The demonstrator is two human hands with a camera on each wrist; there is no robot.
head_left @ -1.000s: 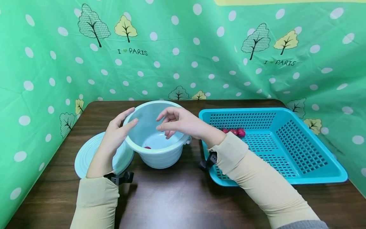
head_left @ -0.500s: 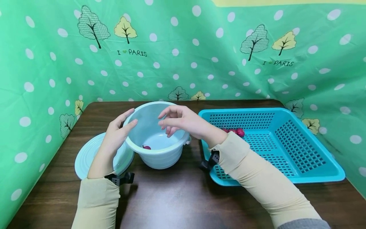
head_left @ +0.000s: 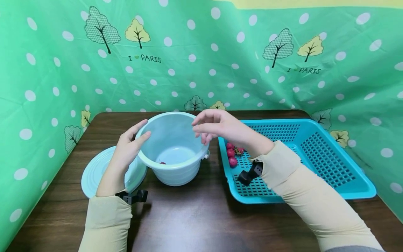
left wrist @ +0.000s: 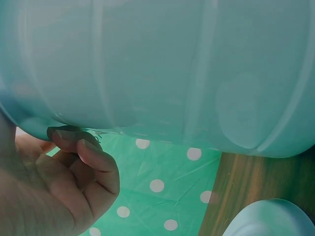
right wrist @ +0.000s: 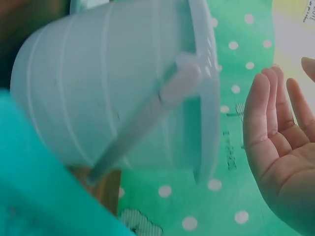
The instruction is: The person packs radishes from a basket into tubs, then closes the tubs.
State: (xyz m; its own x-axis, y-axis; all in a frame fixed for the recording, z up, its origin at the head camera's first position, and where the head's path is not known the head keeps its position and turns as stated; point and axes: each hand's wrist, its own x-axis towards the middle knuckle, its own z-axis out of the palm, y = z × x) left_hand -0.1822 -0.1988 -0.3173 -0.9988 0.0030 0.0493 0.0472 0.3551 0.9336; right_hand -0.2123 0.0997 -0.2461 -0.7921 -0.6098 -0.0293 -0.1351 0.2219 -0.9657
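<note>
A pale blue bucket (head_left: pixel 176 173) stands upright on the table, its wall filling much of the left wrist view. My left hand (head_left: pixel 127 148) holds the left side of its rim, thumb over the inside and fingers outside. Low inside the bucket, a bit of a small red thing (head_left: pixel 162 163) shows, the rest hidden by the front rim. My right hand (head_left: pixel 217 126) hovers by the right rim, fingers loosely bent and nothing in them. Several small red round fruit-like things (head_left: pixel 233 162) lie at the left end of the turquoise basket (head_left: pixel 315 162), partly behind my right wrist.
A round pale blue lid (head_left: pixel 97 171) lies on the table left of the bucket, partly under my left forearm. The bucket's handle (right wrist: pixel 133 128) hangs down its side in the right wrist view. A green dotted cloth (head_left: pixel 189 45) hangs behind the table.
My right hand has moved right, from over the bucket's opening to its right rim, and more of the red things in the basket now show. My left hand has stayed on the rim.
</note>
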